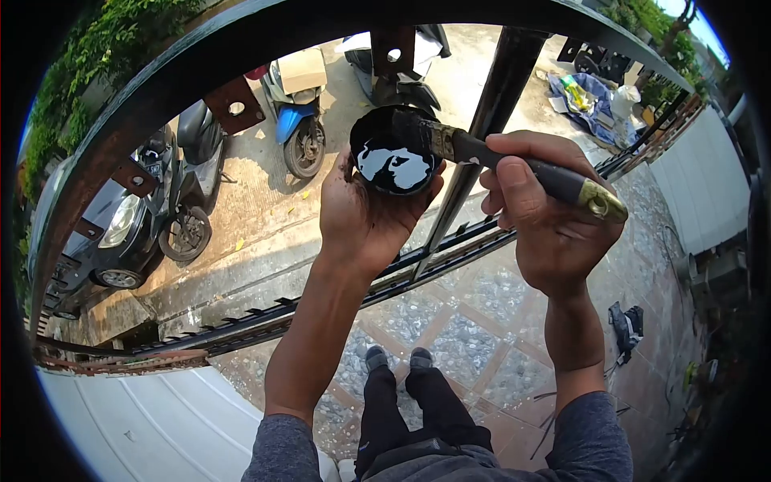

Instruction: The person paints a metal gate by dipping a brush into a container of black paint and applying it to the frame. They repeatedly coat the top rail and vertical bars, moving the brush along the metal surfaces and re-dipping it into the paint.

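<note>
While the left hand (pixel 368 210) supports one round, open pot of glossy black paint (pixel 393 167) from below, the right hand (pixel 550 213) holds one dark-handled paintbrush with a tan butt end (pixel 554 178). In the head view, the left hand is palm up and partly open, its fingers curled around the pot's underside and sides. The right hand is closed on the handle between thumb and fingers. The brush lies near level, its paint-coated bristles over the pot's upper right part; contact with the paint cannot be confirmed. White reflections show on the paint surface.

Ahead of the hands stands one black metal frame (pixel 281 28), carrying at least four flat brown metal tabs (pixel 235 105), each with a round hole. Beyond it, at least three two-wheelers are counted: one with a blue front fender (pixel 295 127), one white and black (pixel 401 79), and one black (pixel 197 136) beside one dark car (pixel 100 213). Characters on a small dark plate (pixel 152 170) are too small to read with certainty. One crumpled blue sheet (pixel 593 108) lies at upper right. Below, two grey shoes (pixel 376 358) stand on patterned paving (pixel 462 347).
</note>
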Demonstrator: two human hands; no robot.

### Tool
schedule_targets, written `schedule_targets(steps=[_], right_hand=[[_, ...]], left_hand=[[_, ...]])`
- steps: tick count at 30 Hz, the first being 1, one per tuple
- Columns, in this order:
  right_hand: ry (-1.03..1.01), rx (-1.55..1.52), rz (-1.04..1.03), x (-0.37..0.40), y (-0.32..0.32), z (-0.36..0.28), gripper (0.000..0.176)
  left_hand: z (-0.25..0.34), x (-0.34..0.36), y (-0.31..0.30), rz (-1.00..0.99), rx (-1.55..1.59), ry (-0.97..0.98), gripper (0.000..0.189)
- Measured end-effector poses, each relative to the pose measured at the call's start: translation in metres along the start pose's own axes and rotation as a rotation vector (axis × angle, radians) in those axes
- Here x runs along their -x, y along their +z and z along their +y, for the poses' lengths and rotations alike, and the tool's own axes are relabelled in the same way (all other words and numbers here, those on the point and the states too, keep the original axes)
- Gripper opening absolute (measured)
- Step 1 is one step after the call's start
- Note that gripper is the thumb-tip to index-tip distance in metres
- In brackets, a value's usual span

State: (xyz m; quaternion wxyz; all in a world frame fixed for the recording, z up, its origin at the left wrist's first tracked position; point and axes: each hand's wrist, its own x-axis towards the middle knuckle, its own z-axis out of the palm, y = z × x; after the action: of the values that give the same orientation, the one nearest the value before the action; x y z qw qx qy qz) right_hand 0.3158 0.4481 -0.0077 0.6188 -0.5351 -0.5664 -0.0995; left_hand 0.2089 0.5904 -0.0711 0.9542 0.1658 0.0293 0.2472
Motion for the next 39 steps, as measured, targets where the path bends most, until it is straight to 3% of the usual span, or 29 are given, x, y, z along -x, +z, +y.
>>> schedule_targets(steps=[1, 10, 13, 17, 21, 24, 28, 32, 34, 39], right_hand=[[0.146, -0.089, 0.001, -0.005, -0.001, -0.004, 0.007], [0.246, -0.029, -0.169, -0.022, -0.003, 0.008, 0.010], [0.156, -0.112, -0.164, -0.016, -0.005, 0.005, 0.010], [-0.166, 0.154, -0.289, -0.009, -0.016, 0.000, 0.027], [-0.265, 0.229, -0.253, 0.001, -0.009, 0.003, 0.025], [-0.166, 0.118, -0.105, 0.003, -0.006, 0.012, 0.023], [0.003, -0.298, 0.103, -0.006, 0.002, 0.017, 0.016], [-0.095, -0.327, 0.042, -0.025, 0.003, 0.045, 0.025], [-0.057, -0.275, 0.140, -0.027, -0.001, 0.058, 0.027], [-0.095, -0.349, 0.038, -0.024, -0.010, 0.062, 0.029]], left_hand=[[-0.004, 0.002, 0.002, 0.037, -0.013, 0.011, 0.049], [-0.012, 0.010, 0.012, 0.112, -0.058, 0.010, 0.051], [-0.008, 0.008, 0.011, 0.088, -0.011, 0.017, 0.051], [0.004, -0.002, 0.004, -0.002, 0.050, -0.009, 0.051], [0.017, -0.016, 0.003, -0.069, 0.004, 0.025, 0.052], [0.021, -0.022, 0.010, -0.039, 0.021, 0.025, 0.054], [0.026, -0.029, 0.003, -0.259, 0.162, -0.040, 0.056], [0.030, -0.032, 0.005, -0.160, 0.101, -0.056, 0.056], [0.031, -0.034, 0.005, -0.125, 0.089, -0.066, 0.056], [0.037, -0.035, 0.001, -0.173, 0.096, -0.090, 0.057]])
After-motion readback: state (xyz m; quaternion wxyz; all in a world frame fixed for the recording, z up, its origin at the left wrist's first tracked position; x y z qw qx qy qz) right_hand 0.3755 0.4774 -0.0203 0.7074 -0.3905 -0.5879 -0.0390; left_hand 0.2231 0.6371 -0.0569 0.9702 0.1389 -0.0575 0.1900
